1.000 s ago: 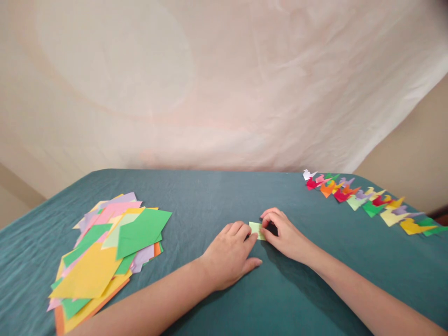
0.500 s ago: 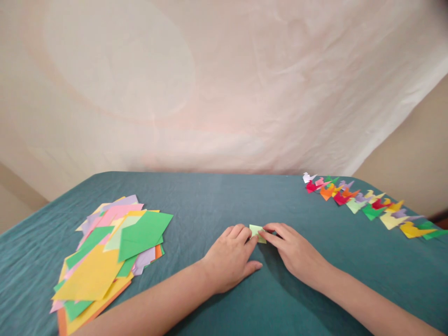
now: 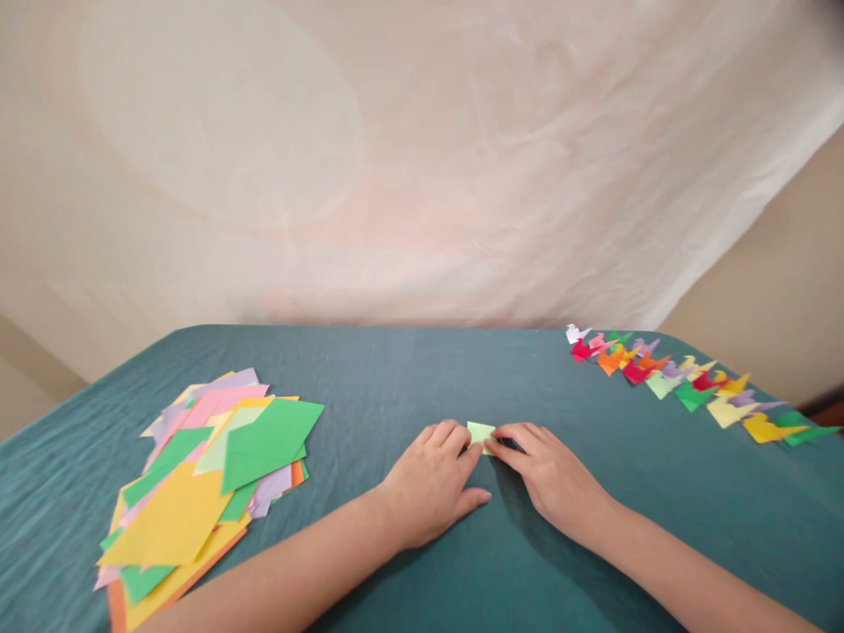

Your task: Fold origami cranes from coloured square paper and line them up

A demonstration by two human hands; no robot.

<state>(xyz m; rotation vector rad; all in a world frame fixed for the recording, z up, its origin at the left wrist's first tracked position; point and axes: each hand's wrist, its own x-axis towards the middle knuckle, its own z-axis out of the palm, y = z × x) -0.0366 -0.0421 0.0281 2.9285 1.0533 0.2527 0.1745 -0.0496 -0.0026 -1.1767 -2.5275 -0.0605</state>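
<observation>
A small folded piece of light green origami paper (image 3: 480, 431) lies on the teal tablecloth between my two hands. My left hand (image 3: 432, 482) holds its left side down with curled fingertips, the thumb set apart on the cloth. On the paper's right edge, my right hand (image 3: 549, 468) has its thumb and index finger closed. Fingers cover part of the paper, so its lower folds cannot be made out.
To the left lies a loose pile of coloured paper sheets (image 3: 171, 510), with a green sheet (image 3: 270, 444) on top. Several folded paper birds (image 3: 692, 396) stand in rows along the right side of the teal-covered table (image 3: 382, 378). A pale cloth (image 3: 422, 158) hangs behind.
The right thumb and fingers have shifted slightly along the paper's right edge. Both hands stay on the paper, and the whole view has moved a little.
</observation>
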